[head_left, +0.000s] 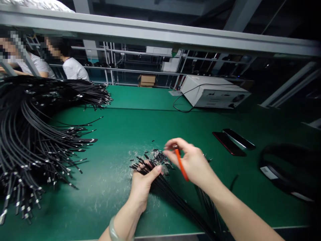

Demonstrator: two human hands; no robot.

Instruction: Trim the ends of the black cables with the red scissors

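My left hand (140,185) is closed around a bundle of thin black cables (177,198), thumb across the top, with the cut-looking ends fanned out beyond the fingers. The cables run down to the right, past the front edge of the table. Beside the ends, my right hand (197,164) is closed on a small tool with an orange handle (181,165); its working end is hidden by the fingers. Short black cable pieces (159,155) and pale, hair-like scraps lie around the cable ends. More black cables (208,199) lie under my right forearm.
A large heap of black cables (32,110) covers the left of the green table (120,130). Two phones (229,143) lie to the right, near a coiled black cable roll (286,170). A white machine (215,93) stands behind. Two people (75,68) sit at the back left.
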